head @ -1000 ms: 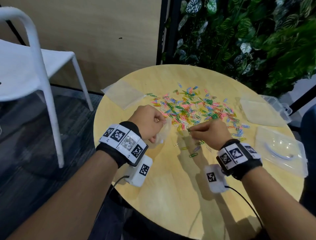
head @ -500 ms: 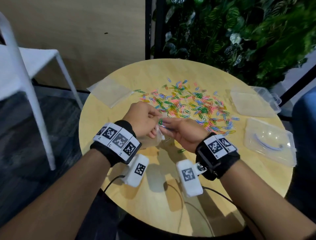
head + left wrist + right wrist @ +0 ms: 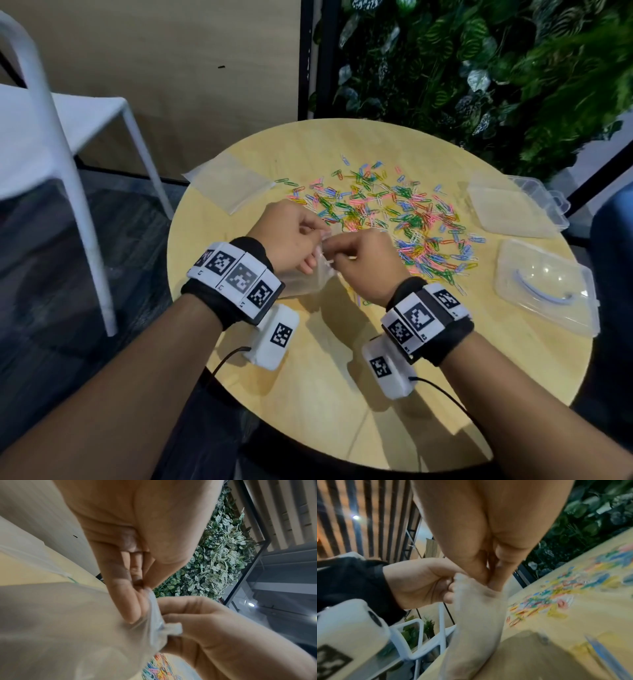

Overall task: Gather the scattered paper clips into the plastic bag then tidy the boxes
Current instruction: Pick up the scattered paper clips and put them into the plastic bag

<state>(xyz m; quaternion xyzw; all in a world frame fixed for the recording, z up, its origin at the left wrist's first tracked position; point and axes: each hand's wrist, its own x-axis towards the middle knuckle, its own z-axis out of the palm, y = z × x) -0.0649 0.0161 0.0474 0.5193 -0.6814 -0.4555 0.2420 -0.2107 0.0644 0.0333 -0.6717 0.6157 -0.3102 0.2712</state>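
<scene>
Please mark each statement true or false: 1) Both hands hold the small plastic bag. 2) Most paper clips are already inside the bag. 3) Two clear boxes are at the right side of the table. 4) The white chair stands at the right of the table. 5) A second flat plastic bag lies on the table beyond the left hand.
1) True: the left hand and right hand both pinch the plastic bag at its mouth.
2) False: the paper clips still lie scattered on the table.
3) True: a far box and a near box.
4) False: the chair is at the left.
5) True: the second bag lies flat there.
</scene>
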